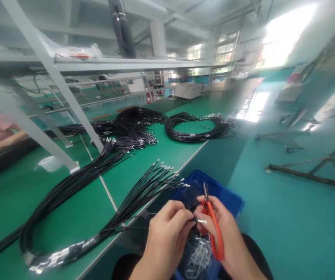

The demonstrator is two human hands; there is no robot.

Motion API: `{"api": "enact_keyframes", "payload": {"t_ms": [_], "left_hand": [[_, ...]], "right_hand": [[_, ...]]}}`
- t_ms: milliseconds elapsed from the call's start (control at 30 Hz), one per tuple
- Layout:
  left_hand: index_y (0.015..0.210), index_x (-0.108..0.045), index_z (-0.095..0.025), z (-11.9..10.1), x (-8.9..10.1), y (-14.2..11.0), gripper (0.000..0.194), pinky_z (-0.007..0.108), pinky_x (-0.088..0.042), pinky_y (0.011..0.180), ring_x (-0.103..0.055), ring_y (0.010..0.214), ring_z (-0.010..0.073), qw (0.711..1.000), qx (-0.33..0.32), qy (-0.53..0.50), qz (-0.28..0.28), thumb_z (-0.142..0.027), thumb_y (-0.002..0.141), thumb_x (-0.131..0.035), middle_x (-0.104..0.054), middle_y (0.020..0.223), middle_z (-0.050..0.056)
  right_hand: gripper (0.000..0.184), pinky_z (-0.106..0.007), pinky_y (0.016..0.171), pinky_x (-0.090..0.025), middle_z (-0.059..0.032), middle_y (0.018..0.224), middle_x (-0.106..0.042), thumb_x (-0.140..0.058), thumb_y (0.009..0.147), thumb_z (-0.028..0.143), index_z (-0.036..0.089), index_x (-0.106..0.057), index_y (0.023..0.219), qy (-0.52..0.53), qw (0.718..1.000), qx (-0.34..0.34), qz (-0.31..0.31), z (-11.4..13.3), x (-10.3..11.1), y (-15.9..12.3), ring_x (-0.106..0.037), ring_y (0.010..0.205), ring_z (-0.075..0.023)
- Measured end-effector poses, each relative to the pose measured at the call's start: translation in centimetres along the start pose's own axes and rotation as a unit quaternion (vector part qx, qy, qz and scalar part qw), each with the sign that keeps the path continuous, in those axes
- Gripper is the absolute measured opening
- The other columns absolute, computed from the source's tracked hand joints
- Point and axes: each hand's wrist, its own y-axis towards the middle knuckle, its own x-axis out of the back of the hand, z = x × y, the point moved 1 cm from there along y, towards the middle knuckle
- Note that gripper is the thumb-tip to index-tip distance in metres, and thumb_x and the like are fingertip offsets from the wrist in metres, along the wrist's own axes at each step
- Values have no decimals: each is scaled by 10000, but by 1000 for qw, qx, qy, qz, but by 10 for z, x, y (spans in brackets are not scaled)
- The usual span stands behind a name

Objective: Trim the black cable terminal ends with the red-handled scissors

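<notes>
Near the bottom middle, my left hand (170, 229) is closed around the end of a thin black cable, whose whitish tip (201, 221) sticks out past the fingers toward the right. My right hand (224, 225) grips a pair of red-handled scissors (217, 237), with the narrow metal blades pointing up and away from the cable. Its thumb and fingertips come close to the cable end; whether they touch it I cannot tell. A bundle of black cables (132, 198) with pale tips lies on the green table (76, 217) to the left, bound with shiny clear wrap.
Below my hands stands a blue bin (231, 196) holding clear plastic scraps (198, 256). A coiled cable bundle (190, 136) and more cable piles (135, 120) lie farther back. White shelf posts (59, 85) rise at left, near another person's arm (5, 142). Wheeled stands are at right.
</notes>
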Motion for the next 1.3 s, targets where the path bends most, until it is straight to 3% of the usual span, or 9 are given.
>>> {"api": "enact_keyframes", "payload": {"t_ms": [167,300,600,767,900,1000,1067,1200,1300], "left_hand": [[698,-653,-201,7,-9,-2,59,245,-409,588,-548,648,168,991,100,-85,-22,-190,754,-639,-600,655,17],[634,-620,-177,11,-17,-5,96,217,-390,530,-519,573,136,967,182,-179,-21,-171,724,-653,-579,633,0],[654,-618,-159,18,-21,-11,113,230,-409,589,-546,634,149,940,234,-250,10,-219,744,-648,-613,674,21],[810,-532,-184,15,-18,-10,110,245,-435,631,-558,672,146,890,218,-397,47,-289,831,-558,-604,727,7],[888,-530,-201,6,-18,-9,178,234,-424,588,-510,640,130,922,185,-341,-17,-324,786,-608,-535,760,-9],[779,-560,-187,4,-16,-9,106,230,-420,559,-510,601,124,937,185,-287,-74,-282,791,-606,-523,721,-7],[714,-562,-175,5,-14,-8,140,239,-437,548,-535,572,126,921,193,-329,-76,-264,822,-566,-528,689,-4],[729,-572,-151,6,-8,-6,140,242,-446,544,-544,544,124,867,206,-454,-22,-241,834,-553,-574,628,1],[719,-548,-145,6,-8,-7,149,228,-425,539,-511,524,106,839,224,-495,-37,-228,843,-536,-563,574,-9]], "right_hand": [[393,-246,530,-436,18,751,-612,-729,692,232,220,-486,1000,54,998,10,-23,5,-3,-11,-533,555,-107],[385,-262,586,-439,18,778,-613,-721,701,214,238,-486,1005,87,996,6,-33,9,-8,-15,-545,613,-121],[370,-235,541,-411,40,720,-599,-699,705,208,237,-463,989,116,993,-11,-24,7,-14,-11,-537,550,-104],[328,-224,537,-403,46,695,-557,-665,745,213,227,-448,991,139,987,-75,-7,10,-23,-17,-518,565,-102],[329,-206,528,-387,58,673,-530,-689,728,202,227,-464,968,143,986,-85,-10,12,-32,-21,-481,558,-88],[378,-203,530,-391,62,666,-533,-722,679,161,233,-473,955,127,988,-83,-12,13,-36,-20,-476,553,-86],[383,-214,522,-398,54,668,-549,-719,679,166,229,-467,960,131,988,-87,1,13,-37,-19,-490,544,-94],[299,-241,534,-414,33,659,-566,-654,747,185,209,-462,975,155,984,-82,28,11,-36,-20,-525,566,-122],[255,-250,549,-423,27,666,-572,-628,773,176,202,-475,976,168,981,-86,35,9,-35,-22,-529,583,-129]]}}
